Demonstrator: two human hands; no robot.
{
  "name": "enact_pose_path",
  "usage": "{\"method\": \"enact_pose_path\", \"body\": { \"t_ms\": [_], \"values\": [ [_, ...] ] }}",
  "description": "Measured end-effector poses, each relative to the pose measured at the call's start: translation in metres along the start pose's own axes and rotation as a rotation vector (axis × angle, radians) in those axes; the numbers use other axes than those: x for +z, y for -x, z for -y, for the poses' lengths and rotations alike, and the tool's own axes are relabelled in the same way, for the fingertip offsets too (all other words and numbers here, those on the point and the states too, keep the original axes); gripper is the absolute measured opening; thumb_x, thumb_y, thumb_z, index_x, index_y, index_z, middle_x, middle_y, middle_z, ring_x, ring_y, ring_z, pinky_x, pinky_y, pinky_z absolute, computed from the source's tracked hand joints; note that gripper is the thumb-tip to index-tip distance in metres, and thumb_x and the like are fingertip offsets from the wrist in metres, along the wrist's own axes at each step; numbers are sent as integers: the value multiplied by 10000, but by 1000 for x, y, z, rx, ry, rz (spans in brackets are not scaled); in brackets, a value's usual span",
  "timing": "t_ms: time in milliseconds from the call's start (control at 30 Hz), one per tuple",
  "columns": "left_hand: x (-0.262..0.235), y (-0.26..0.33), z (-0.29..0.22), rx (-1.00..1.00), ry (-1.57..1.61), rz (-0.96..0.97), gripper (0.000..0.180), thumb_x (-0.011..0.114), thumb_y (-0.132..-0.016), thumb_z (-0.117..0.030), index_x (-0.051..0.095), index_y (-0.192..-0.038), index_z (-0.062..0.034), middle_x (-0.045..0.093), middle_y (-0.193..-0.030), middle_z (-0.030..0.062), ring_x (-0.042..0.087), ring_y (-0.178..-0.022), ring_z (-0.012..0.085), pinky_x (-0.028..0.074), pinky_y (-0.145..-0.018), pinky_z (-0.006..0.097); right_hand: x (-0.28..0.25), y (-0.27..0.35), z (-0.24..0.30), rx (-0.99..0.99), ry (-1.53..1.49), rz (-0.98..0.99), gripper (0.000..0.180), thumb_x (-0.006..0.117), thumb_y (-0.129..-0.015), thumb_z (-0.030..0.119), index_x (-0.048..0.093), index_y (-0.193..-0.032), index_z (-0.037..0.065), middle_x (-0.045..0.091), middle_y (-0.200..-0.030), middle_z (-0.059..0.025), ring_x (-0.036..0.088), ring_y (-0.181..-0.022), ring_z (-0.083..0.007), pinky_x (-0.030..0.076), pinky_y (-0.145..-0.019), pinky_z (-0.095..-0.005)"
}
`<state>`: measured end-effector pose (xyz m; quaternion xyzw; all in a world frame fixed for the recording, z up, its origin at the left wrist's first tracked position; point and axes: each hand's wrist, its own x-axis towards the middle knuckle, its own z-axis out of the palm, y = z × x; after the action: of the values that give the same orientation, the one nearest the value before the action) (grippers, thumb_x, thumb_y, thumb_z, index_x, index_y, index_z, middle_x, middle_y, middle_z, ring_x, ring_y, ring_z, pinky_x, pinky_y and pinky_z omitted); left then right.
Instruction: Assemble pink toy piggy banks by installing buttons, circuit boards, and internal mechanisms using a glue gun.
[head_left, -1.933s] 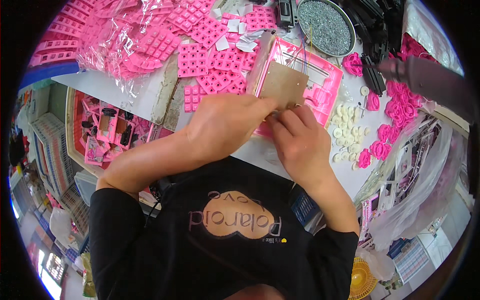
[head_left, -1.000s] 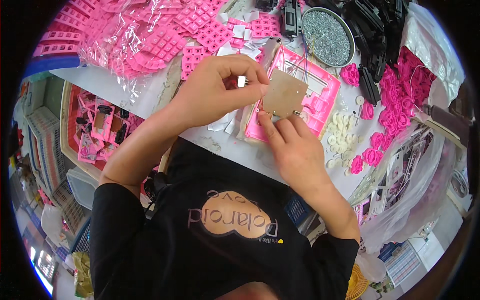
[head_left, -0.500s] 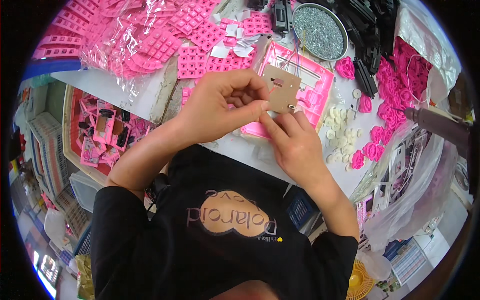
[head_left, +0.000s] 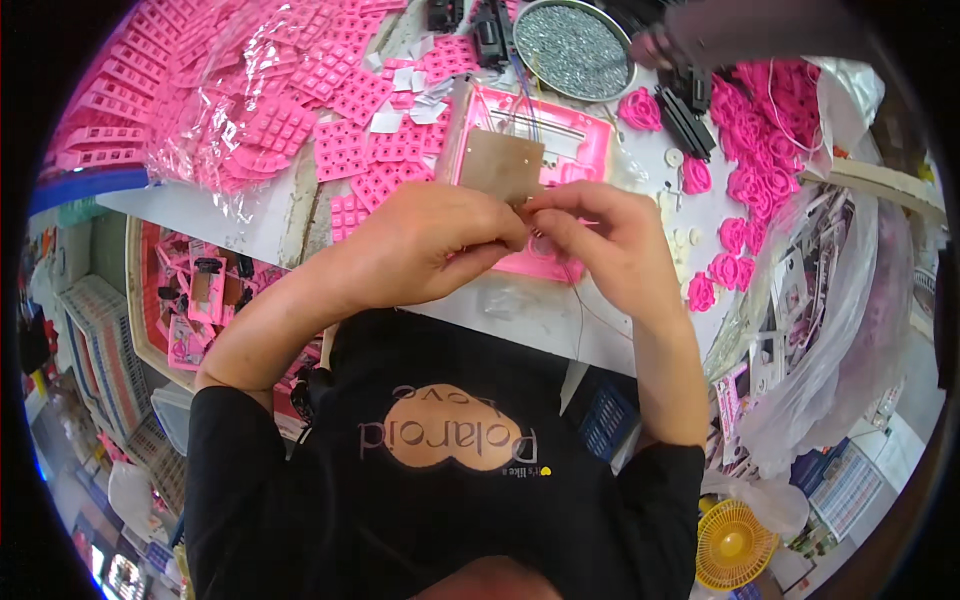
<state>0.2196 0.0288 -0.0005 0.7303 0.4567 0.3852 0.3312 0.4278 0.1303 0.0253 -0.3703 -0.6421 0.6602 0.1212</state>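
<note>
A brown circuit board lies tilted over an open pink plastic casing, with thin coloured wires rising behind it. My left hand is closed at the board's lower edge, its fingertips pinched together; what they grip is hidden. My right hand meets it from the right, thumb and forefinger pinching around a thin wire by the board's lower right corner. Fine loose wires hang below the right hand past the casing's near edge.
A round tin of small metal screws stands behind the casing. Pink keypads pile up at left; pink rose-shaped parts lie at right. A dark blurred tool crosses the upper right. A box of pink parts sits at lower left.
My right hand has come up from lying over the casing's front and now pinches beside the left. The board has turned, its fittings no longer showing. Loose wires now hang below.
</note>
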Motion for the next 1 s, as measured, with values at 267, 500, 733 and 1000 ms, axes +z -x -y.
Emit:
{"method": "enact_pose_path", "body": {
  "t_ms": [267, 500, 733, 1000],
  "values": [
    [24, 7, -11, 31, -107, -90, 244, 739, -789, 6, 645, -1008, -48, 650, -987, 114, 655, -840, 333, 531, -709, 385, -1, 49, -28, -51, 531, -112, 102, 746, -847, 95, 698, -905, 26, 694, -822, -119, 643, -661, -263, 514, -629, -340],
    [45, 10, -3, 64, -154, -14, 273, 746, -780, -38, 656, -1037, -63, 653, -987, 100, 649, -852, 317, 520, -707, 407, 1, 49, -50, -339, 666, -222, 156, 773, -786, 55, 664, -896, 40, 679, -920, -99, 627, -802, -284, 502, -661, -364],
    [54, 13, 10, 79, -282, 58, 275, 725, -771, -54, 652, -1036, -71, 640, -955, 73, 625, -856, 289, 495, -721, 403, 0, 40, -85, -665, 599, -250, 220, 799, -735, 23, 678, -917, 46, 660, -923, -90, 605, -814, -278, 489, -702, -366],
    [53, 13, 11, 109, -322, 81, 319, 674, -760, -79, 667, -1079, -96, 636, -953, 51, 618, -862, 264, 488, -720, 395, 9, 49, -104, -571, 446, -397, 213, 801, -711, 18, 695, -890, 66, 639, -1059, -75, 534, -959, -270, 432, -833, -369]
  ]
}}
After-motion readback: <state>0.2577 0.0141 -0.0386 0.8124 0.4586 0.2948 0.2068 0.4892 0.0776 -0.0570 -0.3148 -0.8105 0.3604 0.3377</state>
